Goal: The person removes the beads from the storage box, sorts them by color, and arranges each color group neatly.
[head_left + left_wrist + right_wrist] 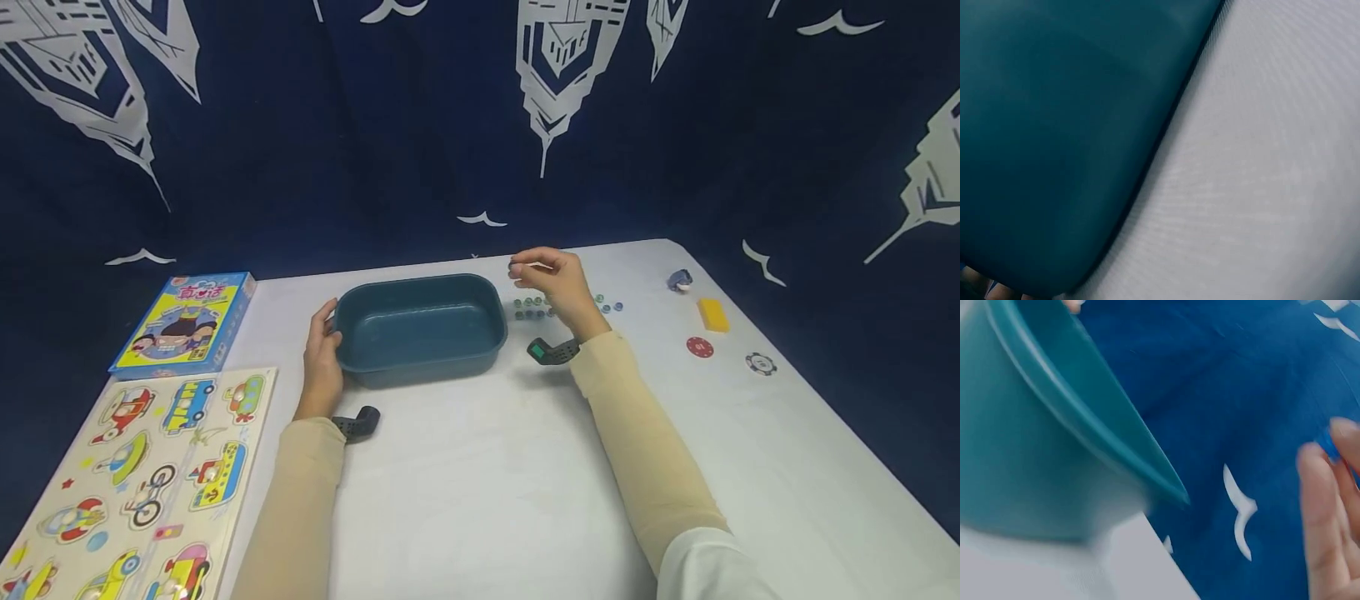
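Observation:
A teal plastic basin [423,368] stands on the white table. My left hand [322,367] holds its left end, thumb by the rim; in the left wrist view only a few fingertips [1000,290] show at the basin's edge. Raised just right of the basin, my right hand [558,283] pinches a small blue glass marble [1327,445] between thumb and fingertips. Under and behind that hand, several marbles [530,315] lie in two rows, greenish ones farther back and bluish ones nearer. The hand and wrist cover part of these rows.
On the left are a boxed card game [183,325] and a wooden vehicle puzzle board [161,450]. To the right lie a red chip [700,347], a black-and-white chip [761,363], a yellow block [712,315] and a small blue object [679,280]. A dark blue curtain [337,167] hangs behind.

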The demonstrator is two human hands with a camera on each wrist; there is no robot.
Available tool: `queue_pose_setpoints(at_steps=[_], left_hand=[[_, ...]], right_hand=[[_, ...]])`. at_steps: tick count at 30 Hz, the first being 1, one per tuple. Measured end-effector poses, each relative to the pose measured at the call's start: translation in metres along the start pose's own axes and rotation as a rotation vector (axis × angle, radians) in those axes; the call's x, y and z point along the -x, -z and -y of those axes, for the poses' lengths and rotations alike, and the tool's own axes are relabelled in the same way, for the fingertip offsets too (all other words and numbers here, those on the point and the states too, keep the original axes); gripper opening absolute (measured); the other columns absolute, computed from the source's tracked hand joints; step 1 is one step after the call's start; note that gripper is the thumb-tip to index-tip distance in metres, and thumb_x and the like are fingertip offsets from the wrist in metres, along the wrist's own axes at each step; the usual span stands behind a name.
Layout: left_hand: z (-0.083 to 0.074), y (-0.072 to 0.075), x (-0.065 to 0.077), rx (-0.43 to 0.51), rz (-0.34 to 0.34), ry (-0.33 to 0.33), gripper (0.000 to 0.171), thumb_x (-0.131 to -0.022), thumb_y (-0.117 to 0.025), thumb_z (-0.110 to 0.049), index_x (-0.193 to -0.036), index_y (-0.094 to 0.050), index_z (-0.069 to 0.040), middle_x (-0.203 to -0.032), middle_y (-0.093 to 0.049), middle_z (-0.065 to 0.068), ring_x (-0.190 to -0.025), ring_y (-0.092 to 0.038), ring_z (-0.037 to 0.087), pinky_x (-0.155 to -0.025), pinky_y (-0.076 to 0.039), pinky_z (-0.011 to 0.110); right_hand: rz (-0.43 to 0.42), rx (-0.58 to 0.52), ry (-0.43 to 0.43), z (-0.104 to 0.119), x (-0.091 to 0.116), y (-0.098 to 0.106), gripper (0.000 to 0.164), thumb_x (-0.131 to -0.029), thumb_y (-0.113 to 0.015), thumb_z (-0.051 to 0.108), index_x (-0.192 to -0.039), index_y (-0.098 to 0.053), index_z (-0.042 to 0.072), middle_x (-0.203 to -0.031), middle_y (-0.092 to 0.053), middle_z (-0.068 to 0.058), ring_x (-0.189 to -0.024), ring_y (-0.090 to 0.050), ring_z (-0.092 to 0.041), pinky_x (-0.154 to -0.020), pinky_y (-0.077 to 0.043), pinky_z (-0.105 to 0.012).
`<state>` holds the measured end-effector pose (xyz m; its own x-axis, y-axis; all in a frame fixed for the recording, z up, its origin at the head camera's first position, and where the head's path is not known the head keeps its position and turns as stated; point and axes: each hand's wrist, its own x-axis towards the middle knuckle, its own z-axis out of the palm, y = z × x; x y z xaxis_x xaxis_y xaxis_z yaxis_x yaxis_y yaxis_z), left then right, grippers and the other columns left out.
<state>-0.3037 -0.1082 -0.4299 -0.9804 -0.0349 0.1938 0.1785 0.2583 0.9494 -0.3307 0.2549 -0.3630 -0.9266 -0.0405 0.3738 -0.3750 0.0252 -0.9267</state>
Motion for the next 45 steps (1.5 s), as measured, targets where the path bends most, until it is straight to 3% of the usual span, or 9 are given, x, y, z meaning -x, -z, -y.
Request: queue_pose_setpoints(at_steps=[6, 12, 16, 22, 29, 33, 39, 45], left_hand=[[-0.001, 0.003, 0.002, 0.002, -0.003, -0.002, 0.061, -0.095, -0.026, -0.01, -0.156, -0.028, -0.018, -0.152, -0.037, 0.019, -0.143, -0.031, 0.035, -0.119, -0.02, 0.053], [-0.001, 0.007, 0.005, -0.001, -0.021, -0.011, 0.062, -0.095, -0.026, -0.008, -0.156, -0.029, -0.019, -0.152, -0.037, 0.019, -0.142, -0.03, 0.035, -0.118, -0.02, 0.055], [-0.001, 0.009, 0.005, 0.007, -0.022, -0.007, 0.063, -0.095, -0.026, -0.009, -0.157, -0.028, -0.019, -0.153, -0.036, 0.018, -0.143, -0.029, 0.035, -0.119, -0.018, 0.054], [0.0, 0.008, 0.005, 0.011, -0.018, -0.012, 0.063, -0.095, -0.026, -0.009, -0.157, -0.027, -0.019, -0.152, -0.037, 0.018, -0.143, -0.031, 0.034, -0.119, -0.019, 0.053], [-0.001, 0.004, 0.007, 0.008, -0.021, -0.018, 0.063, -0.094, -0.027, -0.01, -0.156, -0.029, -0.019, -0.15, -0.039, 0.018, -0.142, -0.032, 0.034, -0.118, -0.02, 0.053], [-0.002, 0.002, 0.007, 0.003, -0.009, -0.022, 0.062, -0.095, -0.026, -0.011, -0.156, -0.028, -0.02, -0.151, -0.039, 0.017, -0.142, -0.032, 0.034, -0.118, -0.02, 0.053], [-0.003, 0.001, 0.006, 0.013, 0.002, -0.033, 0.062, -0.096, -0.026, -0.01, -0.157, -0.027, -0.02, -0.152, -0.038, 0.018, -0.142, -0.031, 0.035, -0.118, -0.02, 0.054], [-0.003, 0.0, 0.004, 0.016, 0.002, -0.022, 0.062, -0.095, -0.026, -0.01, -0.157, -0.027, -0.019, -0.152, -0.038, 0.019, -0.142, -0.032, 0.036, -0.118, -0.02, 0.054]], right_hand=[[-0.417, -0.056, 0.04, -0.015, 0.015, 0.033, 0.017, -0.092, -0.069, 0.005, -0.108, -0.07, -0.002, -0.099, -0.067, -0.007, -0.088, -0.071, -0.014, -0.086, -0.056, -0.026], [-0.826, 0.206, 0.007, -0.03, 0.029, 0.061, 0.019, -0.09, -0.069, 0.005, -0.108, -0.074, 0.004, -0.103, -0.069, -0.007, -0.085, -0.069, -0.008, -0.08, -0.055, -0.02], [-0.957, 0.366, -0.095, -0.039, 0.036, 0.074, 0.025, -0.088, -0.067, 0.005, -0.113, -0.074, 0.007, -0.11, -0.07, -0.007, -0.094, -0.068, -0.012, -0.082, -0.054, -0.019], [-0.98, 0.527, -0.197, -0.051, 0.044, 0.089, 0.026, -0.09, -0.065, 0.007, -0.115, -0.073, 0.006, -0.112, -0.071, -0.009, -0.094, -0.064, -0.017, -0.084, -0.05, -0.021], [-0.898, 0.622, -0.337, -0.063, 0.053, 0.101, 0.028, -0.09, -0.064, 0.008, -0.117, -0.072, 0.005, -0.116, -0.07, -0.014, -0.112, -0.057, -0.03, -0.103, -0.038, -0.04], [-0.86, 0.668, -0.399, -0.064, 0.055, 0.103, 0.028, -0.089, -0.064, 0.007, -0.115, -0.072, 0.004, -0.115, -0.07, -0.015, -0.115, -0.058, -0.033, -0.105, -0.038, -0.043], [-0.835, 0.698, -0.443, -0.061, 0.055, 0.104, 0.028, -0.089, -0.065, 0.006, -0.115, -0.073, 0.004, -0.112, -0.071, -0.017, -0.112, -0.06, -0.033, -0.103, -0.041, -0.044], [-0.809, 0.67, -0.431, -0.061, 0.057, 0.107, 0.034, -0.091, -0.062, 0.006, -0.124, -0.069, 0.007, -0.123, -0.067, -0.015, -0.12, -0.057, -0.031, -0.107, -0.039, -0.042]])
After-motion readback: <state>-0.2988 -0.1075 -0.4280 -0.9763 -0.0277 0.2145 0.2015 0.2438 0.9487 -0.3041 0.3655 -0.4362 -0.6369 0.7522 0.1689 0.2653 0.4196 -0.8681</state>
